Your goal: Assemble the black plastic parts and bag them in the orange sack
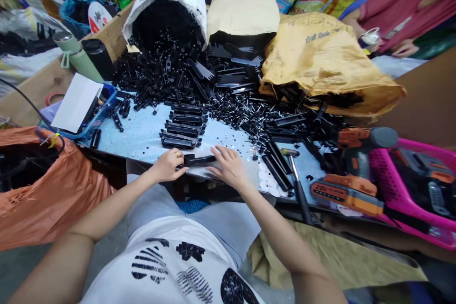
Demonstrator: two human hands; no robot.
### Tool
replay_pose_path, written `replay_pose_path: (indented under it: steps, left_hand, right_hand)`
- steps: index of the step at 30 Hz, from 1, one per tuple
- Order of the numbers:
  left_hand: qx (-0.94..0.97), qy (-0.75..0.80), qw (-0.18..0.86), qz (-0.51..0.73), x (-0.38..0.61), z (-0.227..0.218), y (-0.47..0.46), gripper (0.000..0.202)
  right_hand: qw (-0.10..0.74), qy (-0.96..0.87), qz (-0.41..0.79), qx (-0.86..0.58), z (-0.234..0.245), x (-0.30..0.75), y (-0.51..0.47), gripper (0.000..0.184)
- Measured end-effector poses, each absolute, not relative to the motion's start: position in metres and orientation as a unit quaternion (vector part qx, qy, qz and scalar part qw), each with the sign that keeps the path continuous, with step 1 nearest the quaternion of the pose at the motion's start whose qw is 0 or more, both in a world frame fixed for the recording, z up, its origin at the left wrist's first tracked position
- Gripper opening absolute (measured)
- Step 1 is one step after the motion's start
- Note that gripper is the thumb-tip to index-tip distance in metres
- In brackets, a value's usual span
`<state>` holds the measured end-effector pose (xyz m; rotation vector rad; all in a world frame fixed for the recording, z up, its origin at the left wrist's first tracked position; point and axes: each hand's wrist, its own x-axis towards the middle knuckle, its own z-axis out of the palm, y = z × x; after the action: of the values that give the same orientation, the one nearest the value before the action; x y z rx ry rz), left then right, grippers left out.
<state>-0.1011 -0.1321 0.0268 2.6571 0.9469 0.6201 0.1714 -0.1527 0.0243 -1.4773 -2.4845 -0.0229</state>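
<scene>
A long black plastic piece (200, 160) lies crosswise at the table's front edge, between my two hands. My left hand (170, 165) is closed around its left end. At its other end, my right hand (229, 167) has the thumb and fingers around the tip, closed on it as far as I can see. Just beyond stands a column of several similar black assembled pieces (183, 129), laid parallel on the blue table top (138, 130). Behind them is a large heap of small black parts (156, 71), with a spread of metal pins or screws (235, 116) to its right.
A hammer (297, 183), an orange cordless drill (351, 171) and a pink basket (392, 180) are on the right. Sacks (245, 0) spill black parts at the back. To the left are a blue basket (112, 97), bottles (76, 54) and an orange bag (71, 190). A co-worker (399, 14) is at the far right.
</scene>
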Motion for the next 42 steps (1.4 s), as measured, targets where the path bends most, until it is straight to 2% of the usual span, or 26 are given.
replay_pose_path:
  steps: [3,5,7,12,15,18,20,23,25,29,33,35,38,42]
  left_hand:
    - [0.914,0.311,0.142,0.217,-0.096,0.030,-0.136,0.030]
    - [0.901,0.343,0.137,0.228,-0.093,0.033,-0.137,0.051]
    - [0.894,0.363,0.136,0.225,-0.089,0.034,-0.134,0.064]
    - [0.888,0.362,0.128,0.253,-0.070,0.020,-0.123,0.047]
    - [0.886,0.363,0.106,0.267,-0.060,0.013,-0.126,0.045]
    - [0.899,0.333,0.090,0.270,-0.059,0.017,-0.120,0.054]
    - [0.884,0.359,0.073,0.288,-0.069,0.022,-0.098,0.051]
    - [0.782,0.539,0.027,0.313,-0.103,0.023,-0.038,0.031]
    - [0.730,0.621,0.004,0.285,-0.130,0.017,0.006,0.033]
    - [0.737,0.624,0.011,0.261,-0.166,0.002,0.058,0.035]
    - [0.744,0.610,-0.002,0.273,-0.167,0.004,0.044,0.030]
    - [0.746,0.595,-0.014,0.300,-0.159,0.013,0.018,0.027]
    - [0.778,0.532,0.009,0.332,-0.139,0.029,-0.036,0.023]
    - [0.851,0.445,0.062,0.273,-0.115,0.036,-0.093,0.020]
  right_hand:
    - [0.016,-0.892,0.016,-0.451,0.032,0.148,-0.138,0.034]
    - [-0.032,-0.896,0.010,-0.443,0.040,0.145,-0.142,0.022]
    - [-0.040,-0.886,-0.020,-0.461,0.053,0.144,-0.152,0.017]
    - [-0.012,-0.873,-0.044,-0.486,0.088,0.136,-0.169,0.020]
    - [-0.005,-0.875,-0.050,-0.482,0.091,0.141,-0.165,0.026]
    - [0.008,-0.870,-0.028,-0.493,0.073,0.158,-0.158,0.030]
    - [0.025,-0.863,0.000,-0.504,0.052,0.173,-0.154,0.035]
    - [0.063,-0.847,0.034,-0.526,0.020,0.192,-0.157,0.041]
    - [0.087,-0.833,0.053,-0.543,0.006,0.198,-0.164,0.042]
    - [0.123,-0.807,0.098,-0.570,0.004,0.200,-0.164,0.041]
    - [0.183,-0.763,0.104,-0.611,0.013,0.207,-0.122,0.035]
    - [0.179,-0.741,0.073,-0.644,0.013,0.211,-0.089,0.032]
    - [0.123,-0.706,0.015,-0.698,0.010,0.210,-0.043,0.031]
    - [0.035,-0.701,0.007,-0.712,0.006,0.197,-0.013,0.029]
